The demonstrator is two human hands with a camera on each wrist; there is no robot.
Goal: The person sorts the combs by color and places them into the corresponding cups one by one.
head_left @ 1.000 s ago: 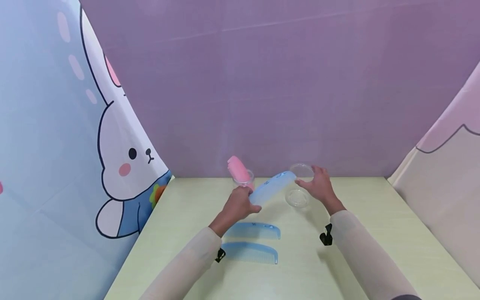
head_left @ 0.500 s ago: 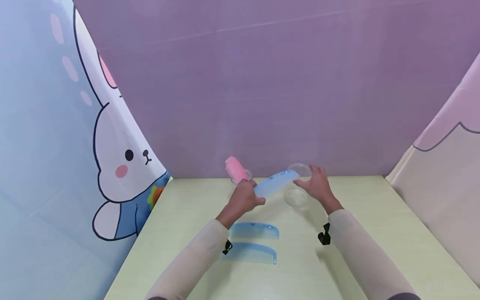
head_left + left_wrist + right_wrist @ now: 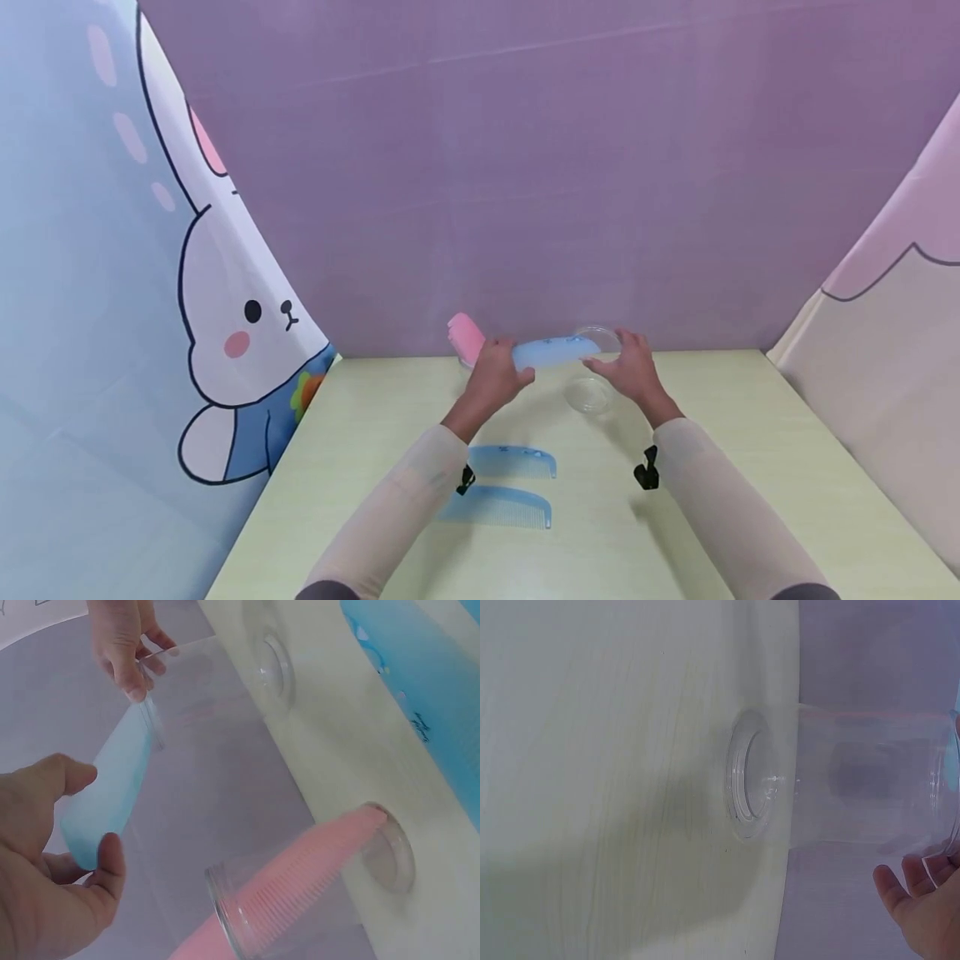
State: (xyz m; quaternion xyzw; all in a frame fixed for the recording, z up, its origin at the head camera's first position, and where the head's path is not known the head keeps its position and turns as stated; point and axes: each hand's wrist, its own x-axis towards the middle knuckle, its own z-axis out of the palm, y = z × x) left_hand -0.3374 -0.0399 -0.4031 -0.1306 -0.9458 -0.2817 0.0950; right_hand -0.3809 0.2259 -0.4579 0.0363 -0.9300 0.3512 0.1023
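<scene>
My left hand [image 3: 495, 377] pinches a light-blue comb [image 3: 553, 351] by one end, thumb below it. The comb is held nearly level above the table, its far end overlapping the rim of a clear plastic jar [image 3: 202, 682]. At that rim, my right hand [image 3: 632, 371] grips the jar with thumb and fingers. The jar stands upright, its round base on the table, and nothing shows inside it in the right wrist view. Left of it, a pink comb [image 3: 300, 877] leans in a second clear jar [image 3: 394, 859], partly hidden behind my left hand in the head view.
Two more blue combs lie flat on the table: the farther comb [image 3: 513, 461] and the nearer comb [image 3: 502, 507], both partly covered by my left forearm. A purple backdrop [image 3: 525, 167] rises close behind the jars. A rabbit-print sheet [image 3: 232, 333] hangs on the left.
My left hand has moved right and slightly away from me with the blue comb. The comb has turned from slanted to nearly level. My right hand stays at the jar rim.
</scene>
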